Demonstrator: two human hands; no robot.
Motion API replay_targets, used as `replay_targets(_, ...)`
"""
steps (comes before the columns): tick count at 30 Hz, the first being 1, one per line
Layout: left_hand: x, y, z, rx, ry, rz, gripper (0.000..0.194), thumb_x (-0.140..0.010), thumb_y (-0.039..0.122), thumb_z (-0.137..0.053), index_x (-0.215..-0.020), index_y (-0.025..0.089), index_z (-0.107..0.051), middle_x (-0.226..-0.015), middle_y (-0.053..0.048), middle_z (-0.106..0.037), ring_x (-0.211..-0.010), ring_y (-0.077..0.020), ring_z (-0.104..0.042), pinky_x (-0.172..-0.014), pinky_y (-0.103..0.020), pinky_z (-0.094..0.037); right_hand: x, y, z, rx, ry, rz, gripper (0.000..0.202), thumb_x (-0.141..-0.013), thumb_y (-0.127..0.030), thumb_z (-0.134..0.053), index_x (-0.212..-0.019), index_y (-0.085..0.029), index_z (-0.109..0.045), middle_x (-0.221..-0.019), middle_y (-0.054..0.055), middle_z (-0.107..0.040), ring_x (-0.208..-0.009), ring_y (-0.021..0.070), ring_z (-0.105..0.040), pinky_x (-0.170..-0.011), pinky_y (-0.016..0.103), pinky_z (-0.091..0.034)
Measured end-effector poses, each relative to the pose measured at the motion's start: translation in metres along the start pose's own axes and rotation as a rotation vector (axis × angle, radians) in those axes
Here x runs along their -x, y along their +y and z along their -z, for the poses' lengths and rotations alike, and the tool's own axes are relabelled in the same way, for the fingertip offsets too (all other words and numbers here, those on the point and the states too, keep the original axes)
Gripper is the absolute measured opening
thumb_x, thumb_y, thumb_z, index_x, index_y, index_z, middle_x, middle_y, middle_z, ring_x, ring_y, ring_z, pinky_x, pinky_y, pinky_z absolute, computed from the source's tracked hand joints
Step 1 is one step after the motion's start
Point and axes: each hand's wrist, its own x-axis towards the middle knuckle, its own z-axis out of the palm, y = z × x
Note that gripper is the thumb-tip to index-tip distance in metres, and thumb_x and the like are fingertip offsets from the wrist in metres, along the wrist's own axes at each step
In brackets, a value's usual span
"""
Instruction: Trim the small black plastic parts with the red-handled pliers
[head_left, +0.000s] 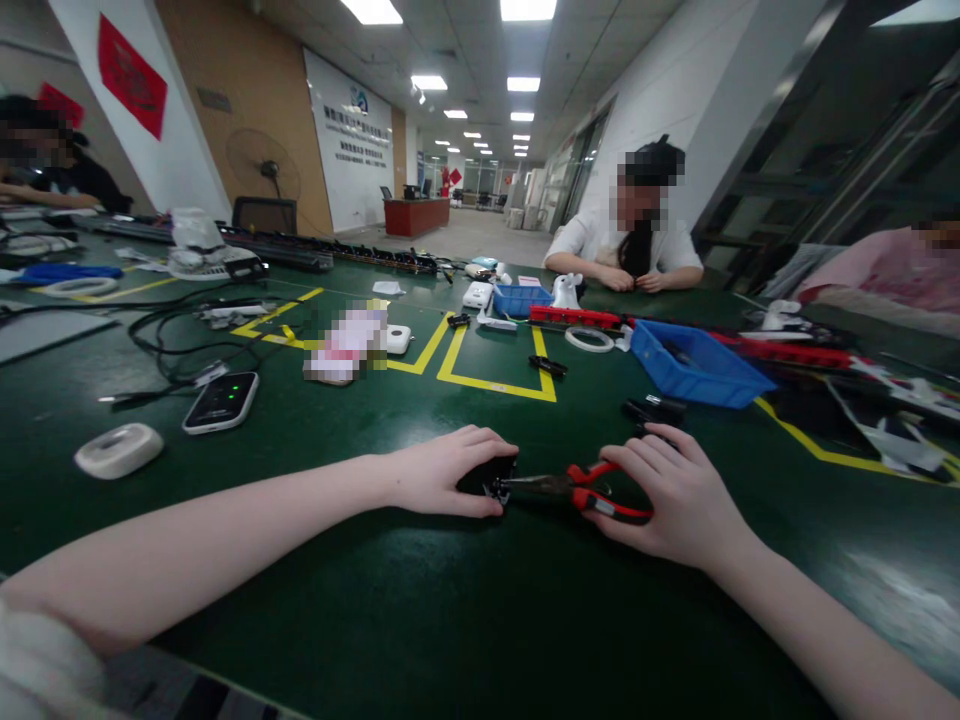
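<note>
Near the middle of the green table, my left hand (450, 472) grips a small black part (487, 476) between thumb and fingers. My right hand (675, 497) holds red-handled pliers (581, 487), fingers around the handles. The long metal jaws point left and reach the right end of the black part, where small shiny bits show. Whether the jaws grip anything there is too small to tell. Several black pieces (654, 408) lie just beyond my right hand.
On the green table (315, 610), a blue bin (697, 365) stands at the right, a white-edged device (221, 402) and a white ring-shaped object (118, 450) at the left. Cables and a phone (346, 345) lie farther back. A person (626, 235) sits across.
</note>
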Motion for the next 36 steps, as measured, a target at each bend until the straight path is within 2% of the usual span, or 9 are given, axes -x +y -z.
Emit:
replay_targets(5, -0.002, -0.001, 0.002, -0.026, -0.026, -0.047, 0.067, -0.09, 0.042, -0.072, -0.147, 0.019, -0.045, -0.143, -0.015, -0.054, -0.129, -0.0304, -0.052, -0.11, -0.045, -0.042, -0.002, 0.0, 0.0, 0.005, 0.043, 0.043, 0.04, -0.081, -0.05, -0.067, -0.105, -0.019, -0.062, -0.089, 0.009, -0.071, -0.08, 0.028, -0.067, -0.093, 0.052, -0.045)
replay_targets(13, -0.001, 0.0, 0.002, -0.034, -0.009, -0.071, 0.068, -0.09, 0.04, -0.074, -0.146, 0.016, -0.045, -0.144, -0.017, -0.052, -0.13, -0.0296, -0.053, -0.108, -0.041, -0.044, 0.0, 0.003, -0.004, -0.013, 0.0, 0.036, 0.042, -0.08, -0.052, -0.069, -0.106, -0.02, -0.062, -0.089, 0.009, -0.072, -0.079, 0.028, -0.068, -0.088, 0.052, -0.047)
replay_targets(23, -0.002, -0.002, 0.003, -0.015, -0.011, -0.089, 0.063, -0.09, 0.038, -0.074, -0.144, 0.019, -0.048, -0.142, -0.015, -0.053, -0.128, -0.0291, -0.054, -0.107, -0.042, -0.045, 0.007, 0.007, -0.013, -0.203, -0.148, -0.115, 0.041, -0.08, -0.054, -0.069, -0.106, -0.023, -0.066, -0.095, 0.007, -0.074, -0.083, 0.0273, -0.068, -0.077, 0.043, -0.051)
replay_targets(28, -0.002, -0.003, 0.003, -0.002, -0.006, -0.114, 0.066, -0.088, 0.039, -0.075, -0.143, 0.017, -0.048, -0.141, -0.016, -0.053, -0.128, -0.0292, -0.055, -0.107, -0.042, -0.046, 0.008, 0.006, -0.015, -0.245, -0.21, -0.158, 0.04, -0.082, -0.055, -0.066, -0.106, -0.024, -0.065, -0.095, 0.007, -0.074, -0.081, 0.0267, -0.068, -0.073, 0.042, -0.051)
replay_targets(32, -0.002, -0.002, 0.004, 0.001, -0.02, -0.102, 0.065, -0.089, 0.039, -0.074, -0.145, 0.019, -0.047, -0.142, -0.015, -0.053, -0.129, -0.0292, -0.054, -0.107, -0.041, -0.046, 0.006, 0.005, -0.015, -0.265, -0.23, -0.178, 0.039, -0.081, -0.056, -0.066, -0.105, -0.025, -0.066, -0.093, 0.007, -0.074, -0.08, 0.0266, -0.068, -0.072, 0.041, -0.051)
replay_targets(36, -0.002, -0.001, 0.004, -0.021, -0.028, -0.095, 0.065, -0.09, 0.039, -0.073, -0.145, 0.017, -0.046, -0.143, -0.016, -0.052, -0.129, -0.0289, -0.054, -0.107, -0.041, -0.045, 0.006, 0.005, -0.015, -0.257, -0.226, -0.183, 0.04, -0.081, -0.057, -0.066, -0.105, -0.025, -0.067, -0.093, 0.007, -0.074, -0.081, 0.0267, -0.068, -0.073, 0.041, -0.051)
